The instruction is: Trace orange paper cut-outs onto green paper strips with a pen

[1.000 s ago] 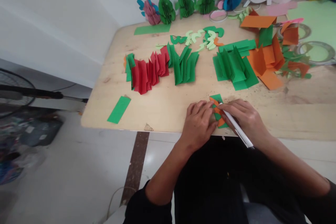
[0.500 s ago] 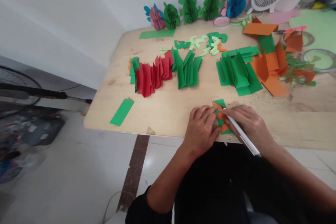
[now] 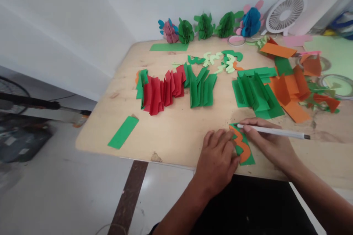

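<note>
My left hand rests on the table edge, fingers slightly bent. Its fingertips and thumb press on an orange wavy-edged paper cutout. Beneath that cutout lies a green paper piece, showing around its edges. My right hand grips a white pen, its tip at the cutout's upper end. The pen leans toward the right, nearly level. Farther back, folded green papers lie beyond my right hand, and another folded green stack stands left of them.
Folded red papers and a single green strip lie to the left. Wavy cutouts, orange pieces and tape rolls are scattered behind. Paper figures and a white fan stand along the wall.
The pen has swung from slanting toward me to pointing rightward, its tip now at the cutout's far end. My left hand still presses the cutout. The view has tilted up.
</note>
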Tool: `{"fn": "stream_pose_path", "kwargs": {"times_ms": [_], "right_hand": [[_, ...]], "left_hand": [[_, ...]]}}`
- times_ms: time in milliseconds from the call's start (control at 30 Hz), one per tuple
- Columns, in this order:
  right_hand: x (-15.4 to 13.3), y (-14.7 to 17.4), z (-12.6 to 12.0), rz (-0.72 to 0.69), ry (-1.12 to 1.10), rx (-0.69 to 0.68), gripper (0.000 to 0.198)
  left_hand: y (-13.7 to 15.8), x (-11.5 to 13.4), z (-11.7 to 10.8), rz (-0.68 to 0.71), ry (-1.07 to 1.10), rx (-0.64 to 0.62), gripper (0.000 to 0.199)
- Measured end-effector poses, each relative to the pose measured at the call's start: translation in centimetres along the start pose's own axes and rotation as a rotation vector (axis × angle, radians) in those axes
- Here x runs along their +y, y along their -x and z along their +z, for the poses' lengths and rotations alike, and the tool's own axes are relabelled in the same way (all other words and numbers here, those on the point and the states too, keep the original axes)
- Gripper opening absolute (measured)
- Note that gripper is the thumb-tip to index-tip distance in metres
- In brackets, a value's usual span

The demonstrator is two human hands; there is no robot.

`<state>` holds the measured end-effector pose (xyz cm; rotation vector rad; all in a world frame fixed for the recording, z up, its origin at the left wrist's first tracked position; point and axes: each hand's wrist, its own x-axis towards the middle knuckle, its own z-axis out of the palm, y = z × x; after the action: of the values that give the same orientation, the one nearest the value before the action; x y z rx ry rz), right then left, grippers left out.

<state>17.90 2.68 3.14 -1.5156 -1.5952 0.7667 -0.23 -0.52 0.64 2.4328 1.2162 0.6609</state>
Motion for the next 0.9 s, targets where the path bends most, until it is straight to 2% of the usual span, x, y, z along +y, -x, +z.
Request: {"fn": "stream_pose_path", "kwargs": {"times_ms": [200, 433, 900], "right_hand": [[0.28, -0.42, 0.71, 0.019, 0.052, 0.015, 0.018], [0.27, -0.52, 0.93, -0.027, 0.096, -0.005, 0.017], [0.54, -0.33, 1.10, -0.020, 0.091, -0.030, 0.012]], "left_hand": [[-0.06, -0.04, -0.14, -0.006, 0.026, 0.006, 0.029], [-0.20, 0.01, -0.21, -0.007, 0.022, 0.005, 0.027], [-0.28, 0.16, -0.36, -0.020, 0.047, 0.006, 0.025]]}}
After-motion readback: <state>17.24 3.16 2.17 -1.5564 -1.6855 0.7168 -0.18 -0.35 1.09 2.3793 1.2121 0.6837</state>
